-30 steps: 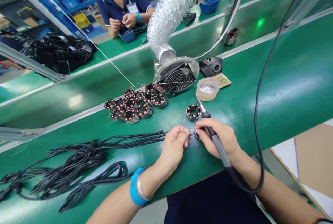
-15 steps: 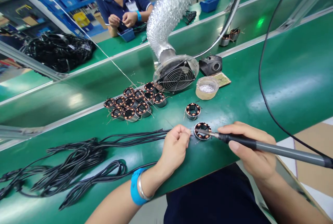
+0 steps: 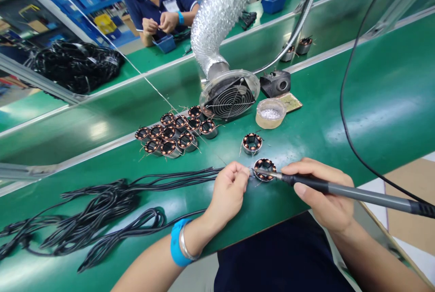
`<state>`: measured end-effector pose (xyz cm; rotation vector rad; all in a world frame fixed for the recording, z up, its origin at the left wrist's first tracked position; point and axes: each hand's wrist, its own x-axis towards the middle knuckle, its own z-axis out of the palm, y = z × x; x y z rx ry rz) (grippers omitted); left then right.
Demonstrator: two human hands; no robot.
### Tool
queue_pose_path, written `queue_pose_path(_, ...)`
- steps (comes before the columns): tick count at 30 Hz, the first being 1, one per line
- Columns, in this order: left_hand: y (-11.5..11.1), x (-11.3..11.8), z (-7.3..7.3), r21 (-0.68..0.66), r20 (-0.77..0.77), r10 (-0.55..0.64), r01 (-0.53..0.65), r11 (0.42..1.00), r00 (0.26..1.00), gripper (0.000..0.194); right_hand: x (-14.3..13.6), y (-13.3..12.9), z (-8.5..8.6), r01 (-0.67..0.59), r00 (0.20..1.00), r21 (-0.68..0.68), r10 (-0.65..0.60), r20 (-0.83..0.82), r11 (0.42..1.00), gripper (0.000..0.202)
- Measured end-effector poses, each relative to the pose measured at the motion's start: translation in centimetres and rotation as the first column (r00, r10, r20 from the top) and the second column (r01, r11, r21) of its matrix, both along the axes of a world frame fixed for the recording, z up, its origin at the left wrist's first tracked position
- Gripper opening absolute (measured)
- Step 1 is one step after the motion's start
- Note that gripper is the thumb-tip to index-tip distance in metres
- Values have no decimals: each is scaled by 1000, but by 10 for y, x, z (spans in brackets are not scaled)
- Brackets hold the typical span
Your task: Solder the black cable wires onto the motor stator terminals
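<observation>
My right hand (image 3: 322, 192) is wrapped round a soldering iron (image 3: 360, 193) with a grey and black handle. The iron's metal tip reaches over the left side of a copper-wound ring (image 3: 265, 170) lying on the green bench. My left hand (image 3: 231, 188) is pinched just left of that ring, beside thin wire ends; what its fingertips hold is too small to make out. A second wound ring (image 3: 252, 144) stands just behind the first. Black cables (image 3: 180, 179) run from the left up to my left hand.
Several wound rings (image 3: 169, 132) stand in a cluster behind the cables. A fan (image 3: 233, 100) on a silver duct, a round tub (image 3: 271, 113) and a black holder (image 3: 276, 84) are at the back. A person (image 3: 159, 2) works across the bench (image 3: 374, 97). A black cord (image 3: 343, 102) hangs at right.
My right hand and the soldering iron have shifted slightly left, the tip further over the ring's left side. My left hand keeps its pinch in nearly the same place.
</observation>
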<state>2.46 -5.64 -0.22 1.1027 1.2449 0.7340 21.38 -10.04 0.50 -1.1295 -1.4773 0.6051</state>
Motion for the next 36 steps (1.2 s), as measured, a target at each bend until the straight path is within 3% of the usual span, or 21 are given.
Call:
queue_pose_path(13,0,-1,-1,38,-4,-22,22,999,1000,29,-10,-3,21,-50,987,94,35,158,994,19)
queue_pose_path(36,-1,-3,-3,35,-17,-33,33,999,999,27,0,-7,4,10,998,116,-18,66,993,23)
